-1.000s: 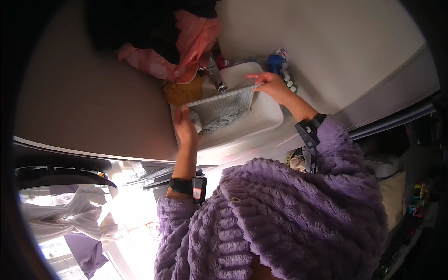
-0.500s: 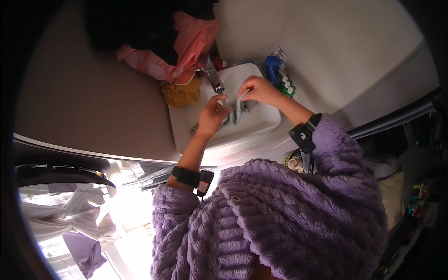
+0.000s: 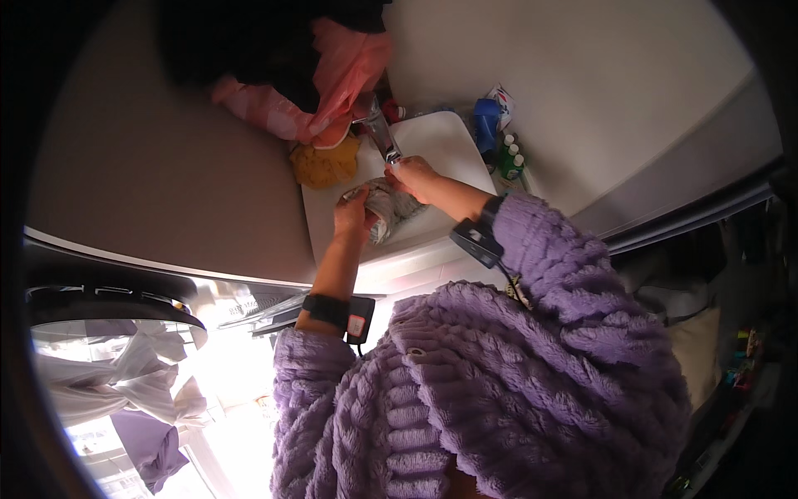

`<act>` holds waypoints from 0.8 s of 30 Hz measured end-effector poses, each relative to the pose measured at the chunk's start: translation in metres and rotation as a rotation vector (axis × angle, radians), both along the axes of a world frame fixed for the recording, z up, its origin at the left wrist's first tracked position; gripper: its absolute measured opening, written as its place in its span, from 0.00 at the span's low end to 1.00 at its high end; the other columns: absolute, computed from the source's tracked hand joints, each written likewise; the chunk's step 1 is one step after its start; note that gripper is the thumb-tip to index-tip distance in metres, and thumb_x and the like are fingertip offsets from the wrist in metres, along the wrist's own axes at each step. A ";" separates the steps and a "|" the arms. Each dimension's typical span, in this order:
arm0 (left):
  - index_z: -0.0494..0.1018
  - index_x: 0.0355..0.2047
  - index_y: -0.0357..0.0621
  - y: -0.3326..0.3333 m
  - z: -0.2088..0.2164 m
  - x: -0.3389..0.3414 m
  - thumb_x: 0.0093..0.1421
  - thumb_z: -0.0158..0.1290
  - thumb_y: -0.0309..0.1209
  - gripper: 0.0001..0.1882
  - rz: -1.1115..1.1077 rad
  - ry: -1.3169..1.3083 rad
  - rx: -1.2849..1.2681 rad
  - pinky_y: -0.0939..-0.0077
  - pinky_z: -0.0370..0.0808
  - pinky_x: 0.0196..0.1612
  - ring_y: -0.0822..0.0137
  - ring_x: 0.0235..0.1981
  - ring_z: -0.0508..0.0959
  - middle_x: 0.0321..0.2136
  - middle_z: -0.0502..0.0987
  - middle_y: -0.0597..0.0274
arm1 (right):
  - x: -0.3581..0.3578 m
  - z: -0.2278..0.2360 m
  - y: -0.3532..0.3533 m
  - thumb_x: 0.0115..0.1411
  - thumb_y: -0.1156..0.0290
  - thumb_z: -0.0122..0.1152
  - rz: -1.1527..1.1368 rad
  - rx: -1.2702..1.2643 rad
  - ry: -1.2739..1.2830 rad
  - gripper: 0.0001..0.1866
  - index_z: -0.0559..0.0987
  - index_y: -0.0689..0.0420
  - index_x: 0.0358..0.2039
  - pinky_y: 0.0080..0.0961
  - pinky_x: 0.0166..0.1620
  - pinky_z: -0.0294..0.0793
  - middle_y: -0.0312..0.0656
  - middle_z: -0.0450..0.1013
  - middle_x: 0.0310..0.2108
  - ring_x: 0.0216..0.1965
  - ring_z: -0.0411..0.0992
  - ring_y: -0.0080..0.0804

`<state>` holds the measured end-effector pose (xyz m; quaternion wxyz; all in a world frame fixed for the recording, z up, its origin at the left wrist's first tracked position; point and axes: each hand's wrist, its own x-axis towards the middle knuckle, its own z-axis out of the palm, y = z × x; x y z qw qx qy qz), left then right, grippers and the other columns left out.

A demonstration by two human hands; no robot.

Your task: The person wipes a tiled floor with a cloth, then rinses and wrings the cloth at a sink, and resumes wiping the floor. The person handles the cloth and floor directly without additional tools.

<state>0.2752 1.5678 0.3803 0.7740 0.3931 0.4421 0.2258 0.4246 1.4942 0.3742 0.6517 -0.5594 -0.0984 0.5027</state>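
A bunched grey-white cloth (image 3: 385, 209) lies in the white sink basin (image 3: 445, 133). My left hand (image 3: 351, 213) grips its left end, the thumb on top and the fingers partly hidden by the fabric. Close under the spout of the chrome faucet (image 3: 381, 135), my right hand (image 3: 414, 178) is closed at the cloth's upper edge. Its fingertips are partly hidden beside the spout. Whether water is running I cannot make out.
A yellow cloth (image 3: 326, 163) lies crumpled at the basin's left rim. Behind it hangs a pink plastic bag (image 3: 349, 62) under dark fabric. A blue container (image 3: 485, 121) and green bottles with white caps (image 3: 513, 162) stand along the right wall.
My right hand has moved left and down to beneath the spout. My left hand has shifted left and nearer me. The cloth, stretched between the hands before, is now bunched.
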 end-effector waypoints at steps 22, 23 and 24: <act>0.74 0.48 0.50 0.028 0.012 -0.038 0.62 0.51 0.42 0.17 -0.256 0.357 0.547 0.85 0.63 0.16 0.80 0.16 0.67 0.21 0.69 0.70 | 0.020 0.032 -0.105 0.54 0.70 0.58 0.334 -0.209 -0.939 0.14 0.78 0.58 0.41 0.31 0.34 0.75 0.48 0.76 0.33 0.32 0.77 0.37; 0.74 0.48 0.51 0.033 0.013 -0.046 0.62 0.51 0.42 0.17 -0.235 0.263 0.508 0.85 0.61 0.15 0.81 0.16 0.66 0.21 0.69 0.70 | 0.024 0.039 -0.107 0.55 0.70 0.57 0.317 -0.158 -1.056 0.14 0.78 0.58 0.42 0.30 0.32 0.75 0.48 0.76 0.32 0.29 0.77 0.36; 0.74 0.49 0.51 0.037 0.015 -0.053 0.62 0.52 0.42 0.17 -0.200 0.204 0.454 0.85 0.60 0.15 0.82 0.16 0.66 0.22 0.69 0.70 | 0.027 0.045 -0.107 0.55 0.70 0.57 0.303 -0.105 -1.175 0.13 0.78 0.58 0.42 0.29 0.29 0.75 0.48 0.76 0.32 0.27 0.77 0.35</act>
